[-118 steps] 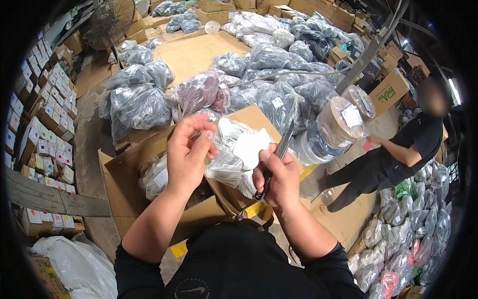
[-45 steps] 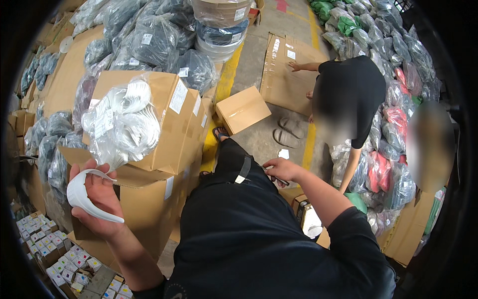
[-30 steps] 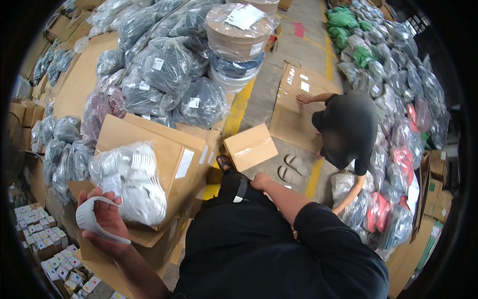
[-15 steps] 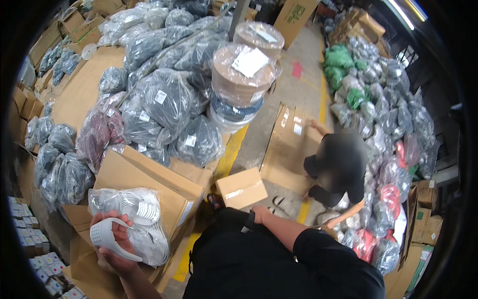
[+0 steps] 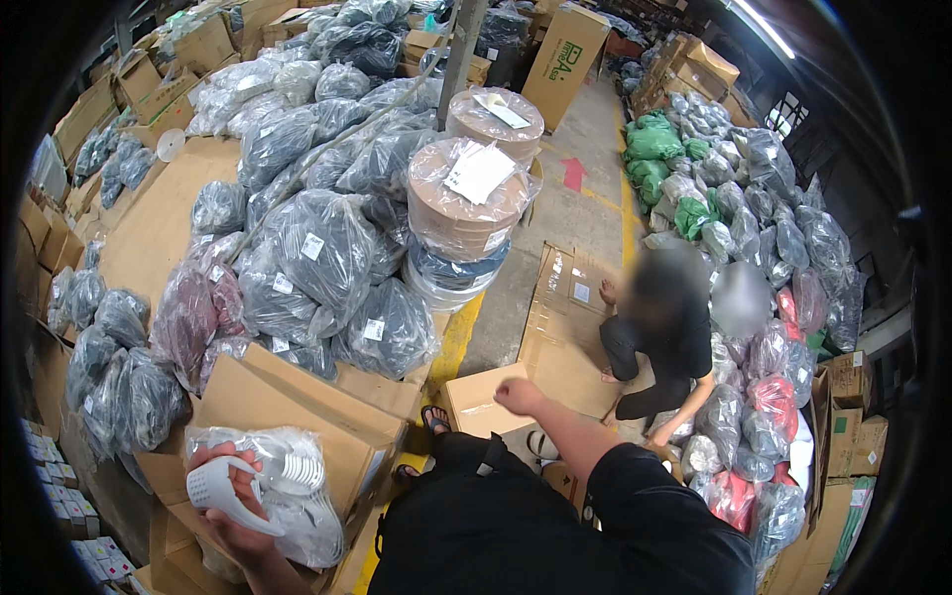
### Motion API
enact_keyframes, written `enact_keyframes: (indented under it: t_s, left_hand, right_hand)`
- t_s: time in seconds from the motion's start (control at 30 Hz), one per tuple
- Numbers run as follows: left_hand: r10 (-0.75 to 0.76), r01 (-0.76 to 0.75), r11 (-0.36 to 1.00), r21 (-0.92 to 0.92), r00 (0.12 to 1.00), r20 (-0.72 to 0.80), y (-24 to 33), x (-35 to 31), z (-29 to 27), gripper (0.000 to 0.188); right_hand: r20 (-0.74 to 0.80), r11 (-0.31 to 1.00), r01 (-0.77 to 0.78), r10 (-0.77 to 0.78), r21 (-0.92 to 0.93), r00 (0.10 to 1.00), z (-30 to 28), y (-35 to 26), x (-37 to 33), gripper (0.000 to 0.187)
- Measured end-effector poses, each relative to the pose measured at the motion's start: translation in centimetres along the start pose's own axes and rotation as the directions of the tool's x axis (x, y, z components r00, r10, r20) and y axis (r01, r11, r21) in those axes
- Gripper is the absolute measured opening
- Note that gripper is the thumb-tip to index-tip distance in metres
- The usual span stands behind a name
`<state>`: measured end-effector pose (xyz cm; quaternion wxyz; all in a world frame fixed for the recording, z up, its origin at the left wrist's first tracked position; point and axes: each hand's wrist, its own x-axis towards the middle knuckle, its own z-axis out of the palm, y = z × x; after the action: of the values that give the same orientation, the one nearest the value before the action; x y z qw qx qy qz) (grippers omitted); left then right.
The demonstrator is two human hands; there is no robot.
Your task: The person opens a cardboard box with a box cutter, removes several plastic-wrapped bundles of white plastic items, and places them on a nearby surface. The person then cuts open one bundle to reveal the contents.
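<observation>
My left hand is closed around a curved white plastic piece with rows of small holes on its broad part. Right behind that hand lies a clear plastic bag of stacked white ribbed pieces, resting in an opened cardboard carton. My right hand is a fist, raised over the edge of a small closed cardboard box on the floor; nothing shows in its fingers.
Another person in dark clothes crouches to the right, by a flattened cardboard sheet. Grey plastic bags are heaped at left, beside wrapped round drums. More bags line the right side. A metal post stands at the back.
My right hand has lifted away from my waist, forward over the small box. The left hand keeps its hold on the white piece. The crouching person has turned, one arm drawn back from the cardboard.
</observation>
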<state>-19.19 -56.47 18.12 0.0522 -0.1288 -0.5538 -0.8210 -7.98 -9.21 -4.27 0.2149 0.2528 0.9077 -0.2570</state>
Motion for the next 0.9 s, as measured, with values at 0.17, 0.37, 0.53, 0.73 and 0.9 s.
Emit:
enact_keyframes:
  t_s: [0.17,0.37,0.53,0.73,0.9]
  left_hand:
    - [-0.011,0.021,0.984,0.177,0.998,-0.056,-0.6,3.1,3.6,0.091]
    - [-0.103,0.053,0.834,0.549,0.993,0.061,-2.5,9.3,11.8,0.089]
    - [-0.210,0.108,0.748,0.655,0.975,0.079,-6.8,11.8,17.5,0.090]
    - [-0.330,0.337,0.838,0.428,0.939,-0.093,-10.1,11.6,21.5,0.086]
    - [-0.273,0.328,0.910,0.254,0.935,-0.228,-9.2,11.5,20.2,0.082]
  right_hand:
    - [-0.228,0.885,0.061,0.052,0.461,0.972,-9.0,-3.1,10.8,0.034]
    - [-0.397,0.652,0.226,0.125,0.724,0.909,-19.8,-4.2,22.1,0.023]
    - [-0.337,0.501,0.199,0.201,0.842,0.920,-24.4,-3.0,28.1,0.021]
    - [-0.311,0.565,0.064,0.352,0.823,0.883,-28.8,-3.9,33.7,0.030]
    - [-0.256,0.679,-0.125,0.433,0.724,0.864,-29.9,-5.6,36.7,0.044]
